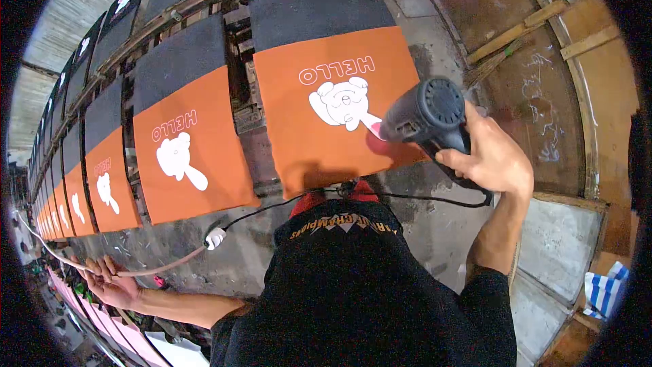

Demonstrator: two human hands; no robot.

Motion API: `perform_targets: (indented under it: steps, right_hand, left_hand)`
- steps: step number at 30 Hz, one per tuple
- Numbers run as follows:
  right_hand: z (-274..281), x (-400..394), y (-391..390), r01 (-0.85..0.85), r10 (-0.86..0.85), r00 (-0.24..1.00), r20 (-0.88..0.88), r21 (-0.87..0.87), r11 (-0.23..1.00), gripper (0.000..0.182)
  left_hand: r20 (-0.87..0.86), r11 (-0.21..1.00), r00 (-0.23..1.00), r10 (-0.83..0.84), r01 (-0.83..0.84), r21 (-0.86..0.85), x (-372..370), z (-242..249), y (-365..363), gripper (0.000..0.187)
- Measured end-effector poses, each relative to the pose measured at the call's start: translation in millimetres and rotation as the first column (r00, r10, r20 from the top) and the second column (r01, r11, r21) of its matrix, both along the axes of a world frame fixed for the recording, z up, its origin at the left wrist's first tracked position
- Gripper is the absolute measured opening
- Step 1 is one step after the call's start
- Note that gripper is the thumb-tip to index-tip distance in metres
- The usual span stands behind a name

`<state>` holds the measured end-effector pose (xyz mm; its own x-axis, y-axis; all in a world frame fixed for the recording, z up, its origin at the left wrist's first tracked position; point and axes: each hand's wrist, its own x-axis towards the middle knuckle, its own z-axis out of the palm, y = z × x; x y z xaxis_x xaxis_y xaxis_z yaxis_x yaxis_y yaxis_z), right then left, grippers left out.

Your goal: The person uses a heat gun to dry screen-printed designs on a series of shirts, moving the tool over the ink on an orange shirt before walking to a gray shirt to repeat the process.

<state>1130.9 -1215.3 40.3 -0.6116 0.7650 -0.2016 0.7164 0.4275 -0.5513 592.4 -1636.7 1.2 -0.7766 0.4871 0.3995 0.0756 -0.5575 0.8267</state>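
My right hand (492,156) is wrapped round the handle of a dark heat gun (431,112). Its nozzle points down at the right part of a white cartoon print (345,103) on an orange and dark grey fabric panel (292,136), and a reddish glow shows beside the nozzle. Above the print is the outlined word HELLO, upside down in view. At the lower left, my left hand (112,284) is around a pale cable (170,263), its fingers partly spread. The cable runs to a white connector (215,238), where a black cord (421,199) leads on to the heat gun.
A second printed orange panel (187,143) lies just left, with several more in a row receding left. Pink and white sheets (129,333) lie at the lower left. Wooden boards (523,88) stand at the right, above a blue-and-white striped cloth (604,290).
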Motion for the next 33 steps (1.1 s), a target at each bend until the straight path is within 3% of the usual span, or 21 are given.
perform_targets:
  steps: [1, 3, 7, 9, 13, 15, 18, 21, 23, 26, 27, 31, 33]
  right_hand:
    - [-4, 4, -1, -0.068, 0.068, 0.998, 0.004, 0.103, 0.992, 0.065]
    - [3, 6, -7, 0.045, -0.045, 0.999, 0.0, -0.001, 0.999, 0.065]
    - [10, 10, -6, 0.171, -0.163, 0.982, 0.093, -0.091, 0.981, 0.064]
    - [18, 9, -6, 0.176, -0.147, 0.965, 0.215, -0.119, 0.977, 0.066]
    - [24, -3, -4, 0.128, -0.089, 0.972, 0.216, -0.175, 0.976, 0.065]
    - [6, -1, 4, 0.103, -0.097, 0.994, 0.048, -0.124, 0.987, 0.062]
    - [-1, -7, 12, 0.084, -0.086, 0.996, -0.018, -0.111, 0.99, 0.059]
    - [1, -20, 22, 0.063, -0.05, 0.996, 0.077, -0.187, 0.98, 0.056]
    - [-5, -29, 32, 0.039, -0.034, 0.999, 0.022, -0.239, 0.97, 0.054]
    - [-7, -44, 48, 0.112, -0.111, 0.994, 0.017, -0.151, 0.982, 0.059]
    - [-15, -45, 55, 0.079, -0.081, 0.996, -0.023, -0.087, 0.993, 0.052]
    - [-19, -51, 75, 0.013, -0.019, 1.0, -0.02, -0.27, 0.963, 0.047]
    - [-21, -56, 80, 0.015, -0.031, 0.997, -0.073, -0.213, 0.977, 0.047]
  left_hand:
    - [0.011, 0.996, 0.996, 0.091, -0.091, -0.02, 2, 1, 3, 0.047]
    - [0.029, 0.961, 0.962, 0.27, -0.268, -0.064, 8, 2, 9, 0.047]
    - [0.035, 0.971, 0.97, 0.24, -0.239, -0.027, 5, 3, 11, 0.048]
    - [0.042, 0.969, 0.968, 0.245, -0.245, -0.01, 7, 4, 13, 0.051]
    - [0.003, 0.99, 0.99, 0.14, -0.14, 0.021, 4, 3, 14, 0.048]
    - [0.006, 0.99, 0.99, 0.138, -0.138, 0.03, 5, 3, 15, 0.047]
    - [0.005, 0.994, 0.995, 0.096, -0.096, 0.06, 7, 4, 16, 0.046]
    - [0.05, 0.962, 0.961, 0.271, -0.272, 0.024, 18, 9, 24, 0.047]
    - [0.04, 0.971, 0.971, 0.236, -0.237, 0.03, 15, 7, 17, 0.048]
    - [0.022, 0.971, 0.971, 0.24, -0.24, 0.014, 10, 5, 8, 0.05]
    - [0.016, 0.968, 0.968, 0.25, -0.25, 0.006, 15, 8, 14, 0.05]
    - [0.048, 0.894, 0.894, 0.445, -0.442, -0.07, 36, 17, 27, 0.05]
    - [0.056, 0.892, 0.891, 0.451, -0.447, -0.074, 39, 17, 24, 0.049]
